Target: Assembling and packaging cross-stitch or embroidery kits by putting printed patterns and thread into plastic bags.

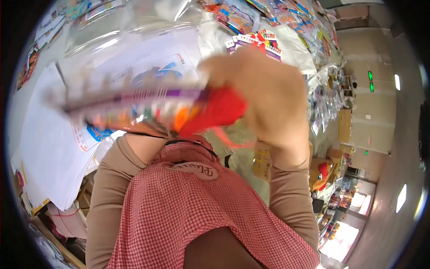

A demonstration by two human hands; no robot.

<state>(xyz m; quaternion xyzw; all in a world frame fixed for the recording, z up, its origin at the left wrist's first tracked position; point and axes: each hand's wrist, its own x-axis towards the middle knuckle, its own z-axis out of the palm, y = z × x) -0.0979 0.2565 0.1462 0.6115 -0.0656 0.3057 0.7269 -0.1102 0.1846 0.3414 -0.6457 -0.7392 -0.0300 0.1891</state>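
Packet [148, 95], blurred and purple-banded, against a red bundle [219, 112]

Had a beige wall [380, 105] on the right, bearing green-lit signs [370, 81]; showed bright windows [341, 242] lower down, white lamps [401, 198] along a grey ceiling [392, 152] and cardboard boxes [344, 125] near the wall.

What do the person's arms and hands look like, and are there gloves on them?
Plain, light brown sleeves cover the arms: the left sleeve and right sleeve both have wrinkles and end before the hands. The right hand is blurry but looks bare, with no glove. The left hand can't be made out clearly.
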